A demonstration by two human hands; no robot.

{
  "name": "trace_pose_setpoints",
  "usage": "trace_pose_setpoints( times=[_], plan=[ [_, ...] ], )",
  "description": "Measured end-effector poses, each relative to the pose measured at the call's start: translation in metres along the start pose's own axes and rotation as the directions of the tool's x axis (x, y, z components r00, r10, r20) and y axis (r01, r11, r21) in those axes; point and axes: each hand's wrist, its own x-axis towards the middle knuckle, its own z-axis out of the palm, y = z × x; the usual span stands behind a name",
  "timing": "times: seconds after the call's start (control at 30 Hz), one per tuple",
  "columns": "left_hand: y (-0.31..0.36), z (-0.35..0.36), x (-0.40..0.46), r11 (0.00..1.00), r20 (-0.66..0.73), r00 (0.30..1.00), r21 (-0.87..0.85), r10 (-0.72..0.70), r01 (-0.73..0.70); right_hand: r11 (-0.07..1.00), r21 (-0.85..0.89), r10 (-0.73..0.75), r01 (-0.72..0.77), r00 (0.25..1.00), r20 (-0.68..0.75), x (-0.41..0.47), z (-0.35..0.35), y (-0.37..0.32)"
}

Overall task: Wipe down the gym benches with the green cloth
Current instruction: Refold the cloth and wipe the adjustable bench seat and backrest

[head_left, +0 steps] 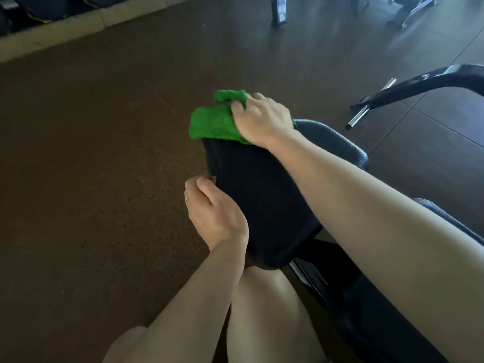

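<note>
A black padded bench section [259, 195] stands tilted in the middle of the view. Over its far upper end lies the bunched green cloth [212, 124]. My right hand [262, 119] lies on top of the cloth, fingers curled over it, pressing it against the pad's top edge. My left hand [212, 213] grips the pad's left edge lower down, thumb on the front face and fingers wrapped behind; a ring shows on one finger. A second dark pad [337, 145] sits just behind to the right, partly hidden by my right forearm.
Dark brown rubber floor [91, 166] spreads to the left. A black curved machine frame with chrome bars [419, 85] stands at the right. More equipment legs [279, 14] stand at the back. My bare knees [262, 310] are at the bottom, close to the bench.
</note>
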Motion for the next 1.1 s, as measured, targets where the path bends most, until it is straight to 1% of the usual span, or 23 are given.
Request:
trace_pose_setpoints(
  times=[0.13,0.23,0.3,0.4,0.47,0.53,0.63,0.7,0.83,0.9,0.97,1.03,1.1],
  plan=[
    [0.004,-0.002,-0.004,1.000,0.008,1.000,0.010,-0.004,0.004,0.975,-0.005,0.224,-0.224,0.975,0.015,-0.023,-0.025,0.069],
    [0.005,-0.001,-0.005,1.000,0.005,1.000,0.011,-0.008,0.008,0.928,0.066,0.367,-0.367,0.930,0.012,-0.055,-0.037,0.117],
    [0.004,0.000,-0.005,1.000,0.005,1.000,0.007,-0.003,0.003,0.903,0.079,0.424,-0.423,0.905,-0.008,-0.070,-0.036,0.131],
    [0.001,0.001,-0.003,1.000,0.003,1.000,0.006,0.005,-0.005,0.901,0.011,0.433,-0.433,0.899,-0.063,-0.070,-0.027,0.122],
    [0.000,0.001,-0.002,1.000,0.009,1.000,0.006,0.003,-0.003,0.913,-0.046,0.398,-0.405,0.911,-0.110,-0.063,-0.019,0.102],
    [0.000,0.001,-0.002,1.000,0.014,1.000,-0.002,0.000,0.000,0.945,-0.094,0.302,-0.315,0.945,-0.129,-0.053,-0.008,0.073],
    [0.000,0.001,-0.002,1.000,0.013,1.000,-0.008,0.009,-0.009,0.989,-0.108,0.094,-0.100,0.994,-0.057,-0.036,0.009,0.020],
    [0.001,0.000,-0.001,1.000,0.007,1.000,-0.007,0.015,-0.015,0.995,-0.094,0.026,-0.028,0.999,-0.024,-0.037,0.015,-0.001],
    [-0.002,0.000,0.001,0.999,-0.016,0.999,-0.011,0.031,-0.031,0.994,-0.009,-0.108,0.108,0.994,0.023,-0.092,0.015,0.002],
    [-0.003,0.000,0.001,0.999,-0.037,0.999,-0.021,0.031,-0.031,0.985,-0.002,-0.174,0.174,0.985,0.007,-0.135,0.014,0.009],
    [-0.001,0.001,0.001,0.999,-0.044,0.999,-0.044,0.009,-0.010,0.981,-0.005,-0.196,0.196,0.981,0.008,-0.167,0.015,0.016],
    [-0.001,0.002,0.001,0.998,-0.051,0.999,-0.069,-0.005,0.001,0.980,-0.013,-0.198,0.199,0.980,0.034,-0.172,0.013,0.023],
    [-0.001,0.003,0.001,0.997,-0.041,0.999,-0.082,-0.009,0.006,0.976,-0.032,-0.216,0.217,0.976,0.042,-0.153,0.010,0.025]
  ],
)
